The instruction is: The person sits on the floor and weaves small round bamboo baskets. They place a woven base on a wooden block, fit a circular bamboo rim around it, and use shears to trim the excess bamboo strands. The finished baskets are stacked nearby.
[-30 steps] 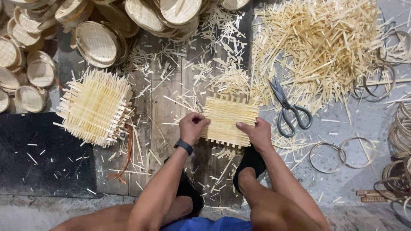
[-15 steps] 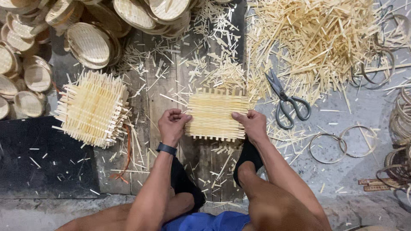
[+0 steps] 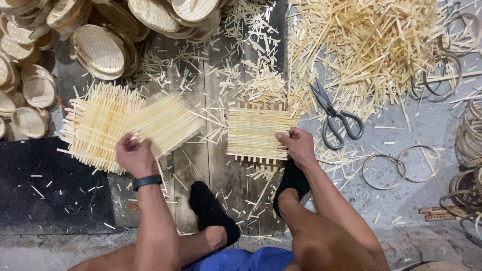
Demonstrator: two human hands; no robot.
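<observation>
A woven bamboo mat (image 3: 165,123) is held in the left hand (image 3: 134,154), tilted and blurred, its lower edge pinched in a closed grip; it is carried over the right edge of a stack of woven mats (image 3: 98,125) lying on the floor at the left; whether mat and stack touch cannot be told from the blur. A black wristband (image 3: 147,181) is worn on the left wrist.

A second woven mat (image 3: 257,134) is lying flat on the wooden planks (image 3: 221,175) between the feet and the scraps; its right edge is gripped by the right hand (image 3: 297,145), fingers curled closed on the rim; loose strip ends are seen protruding along its top and bottom edges.

Black-handled scissors (image 3: 334,118) are lying just right of this mat, blades pointing up-left, partly on the edge of a large heap of bamboo strips (image 3: 371,50). Short offcuts (image 3: 251,75) are scattered over the planks above both mats. Round woven baskets (image 3: 100,50) are piled along the top and left; thin bamboo rings (image 3: 401,163) are lying on the grey floor to the right. Two feet in black socks (image 3: 213,211) are placed on the planks below the mats; a dark floor mat (image 3: 45,185) is seen at lower left.
</observation>
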